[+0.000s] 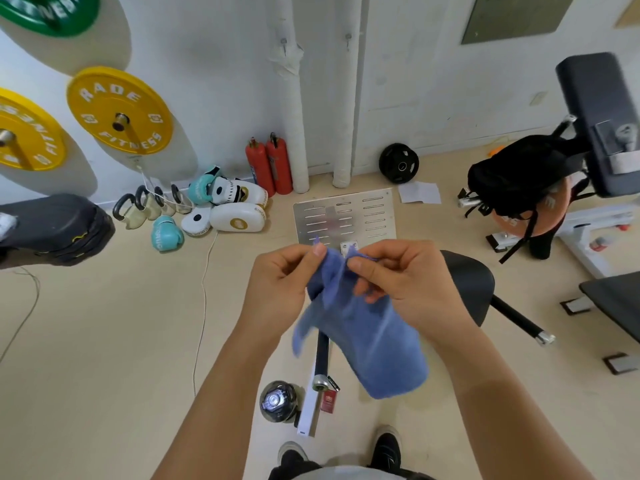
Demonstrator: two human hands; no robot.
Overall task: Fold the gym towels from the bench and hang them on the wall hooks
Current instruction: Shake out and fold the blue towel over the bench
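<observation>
A blue towel [367, 334] hangs in the air in front of me, bunched and partly folded, its lower end drooping toward the floor. My left hand [280, 285] pinches its top edge on the left with thumb and forefinger. My right hand [405, 282] grips the top edge on the right, the fingers curled into the cloth. The two hands are close together at chest height. On the white wall ahead two small hooks [284, 41] [348, 38] stick out near two wrapped pipes. A black padded bench seat [467, 285] stands just behind the towel.
Yellow weight plates [119, 110] hang on the left wall. Kettlebells, boxing pads and gloves [221, 202] and two red fire extinguishers [270, 164] line the wall base. A metal plate [344, 216] lies on the floor. A black bag [519, 174] sits on equipment at right.
</observation>
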